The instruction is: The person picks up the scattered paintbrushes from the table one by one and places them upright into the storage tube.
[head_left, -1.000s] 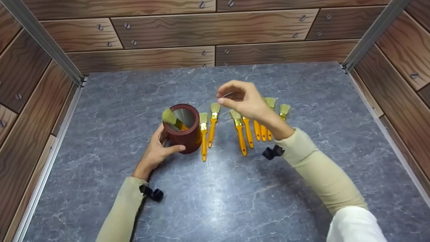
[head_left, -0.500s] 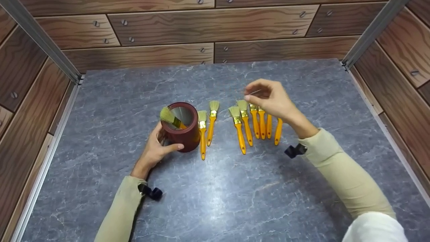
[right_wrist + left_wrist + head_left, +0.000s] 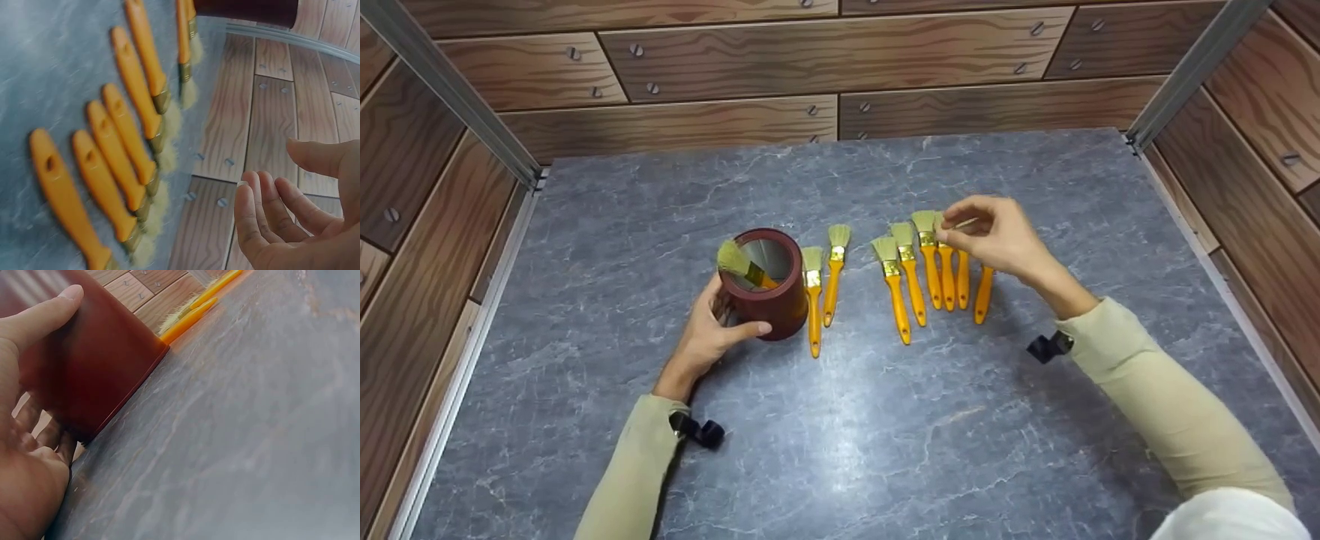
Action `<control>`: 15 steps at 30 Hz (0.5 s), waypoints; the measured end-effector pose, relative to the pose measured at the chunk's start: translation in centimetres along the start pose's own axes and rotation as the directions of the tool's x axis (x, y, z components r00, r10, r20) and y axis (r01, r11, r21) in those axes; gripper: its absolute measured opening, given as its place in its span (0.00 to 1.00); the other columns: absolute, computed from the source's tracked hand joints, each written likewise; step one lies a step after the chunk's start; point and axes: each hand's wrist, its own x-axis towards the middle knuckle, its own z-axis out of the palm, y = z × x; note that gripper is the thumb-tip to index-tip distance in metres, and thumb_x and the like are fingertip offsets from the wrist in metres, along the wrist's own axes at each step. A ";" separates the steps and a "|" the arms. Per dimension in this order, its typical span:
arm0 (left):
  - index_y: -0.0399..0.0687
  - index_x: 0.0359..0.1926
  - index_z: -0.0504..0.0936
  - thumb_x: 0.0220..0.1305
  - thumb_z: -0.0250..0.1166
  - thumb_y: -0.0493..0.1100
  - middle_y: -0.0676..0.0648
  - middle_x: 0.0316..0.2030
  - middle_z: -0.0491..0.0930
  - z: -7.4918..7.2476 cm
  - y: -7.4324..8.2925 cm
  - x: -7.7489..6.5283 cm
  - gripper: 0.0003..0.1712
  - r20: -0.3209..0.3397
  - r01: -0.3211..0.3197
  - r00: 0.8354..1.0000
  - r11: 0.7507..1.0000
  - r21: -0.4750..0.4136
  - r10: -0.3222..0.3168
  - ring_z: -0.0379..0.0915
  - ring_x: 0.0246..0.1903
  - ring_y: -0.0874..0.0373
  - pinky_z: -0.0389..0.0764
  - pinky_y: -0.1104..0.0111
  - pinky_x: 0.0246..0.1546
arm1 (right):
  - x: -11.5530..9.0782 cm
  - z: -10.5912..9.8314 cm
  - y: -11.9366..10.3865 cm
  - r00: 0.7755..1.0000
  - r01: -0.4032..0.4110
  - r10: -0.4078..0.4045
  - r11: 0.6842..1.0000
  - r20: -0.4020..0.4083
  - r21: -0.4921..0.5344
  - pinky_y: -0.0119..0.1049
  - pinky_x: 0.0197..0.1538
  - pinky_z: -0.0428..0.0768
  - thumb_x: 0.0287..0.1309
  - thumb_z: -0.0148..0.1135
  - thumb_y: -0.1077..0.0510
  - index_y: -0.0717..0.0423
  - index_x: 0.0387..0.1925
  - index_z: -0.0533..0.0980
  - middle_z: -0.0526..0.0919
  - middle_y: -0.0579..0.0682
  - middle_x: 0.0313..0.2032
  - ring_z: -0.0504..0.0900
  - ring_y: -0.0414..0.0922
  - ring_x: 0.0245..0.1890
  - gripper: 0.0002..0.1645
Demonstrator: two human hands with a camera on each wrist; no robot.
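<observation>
My left hand [image 3: 709, 330] grips a dark-red cylindrical can [image 3: 776, 307]; my loose, empty right hand [image 3: 1001, 236], seemingly selecting among orange-handled bristle brushes [image 3: 931, 277] below, should pinch.

Head view: most fingers of the left hand [image 3: 709, 336] are hidden behind the dark red cylindrical can [image 3: 772, 309]. The lower handle of the orange-handled, pale-bristled paintbrush [image 3: 733, 257] leaning in it is concealed inside. The right hand [image 3: 1001, 236] covers the bristles of the rightmost orange-handled paintbrush [image 3: 983, 298]. The white upper sleeve [image 3: 1230, 517] is cut by the lower edge. Left wrist view: the can's rim lies beyond the picture. Right wrist view: the handles are slightly blurred; the rightmost paintbrush is cropped below, its bristles out of frame; the can is cropped above.
</observation>
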 end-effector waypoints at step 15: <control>0.47 0.80 0.65 0.53 0.83 0.28 0.46 0.69 0.78 0.0 -0.1 0.0 0.56 -0.007 -0.007 1.000 1.000 -0.011 0.007 0.70 0.73 0.50 0.70 0.64 0.78 | -1.2 -0.8 4.1 0.998 -0.059 0.058 0.994 -0.007 -0.089 0.23 0.43 0.87 0.65 0.76 0.59 0.69 0.56 0.82 0.88 0.65 0.50 0.89 0.55 0.46 0.23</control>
